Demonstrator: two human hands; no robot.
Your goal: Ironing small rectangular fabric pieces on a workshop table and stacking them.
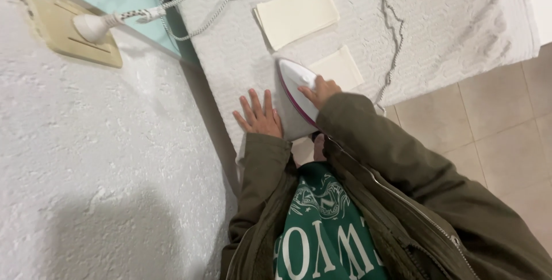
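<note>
A rough white plastered wall [103, 171] fills the left of the view, carrying a cream socket plate [69, 24] with a white plug [92, 26] pushed into it. Beside the wall runs the surface [448, 21], padded with a textured white cloth, and beyond its right edge lies a floor of beige tiles [494, 142]. A person in an olive jacket and green printed top leans over the near end of the surface. A braided grey-and-white cord [230, 1] trails from the plug across the cloth and loops back down its right side. Two folded cream cloths lie flat: the larger cloth [298, 12] farther up, the smaller cloth [339, 68] just beside the iron. The white iron [296, 93], trimmed in magenta, rests on the cloth near the person, its long axis running roughly away from the body and its pointed tip aimed up and to the left. The right hand [321, 91] is curled around the iron's handle. The left hand [259, 116] lies flat just left of the iron, fingers spread, palm pressed to the cloth.
</note>
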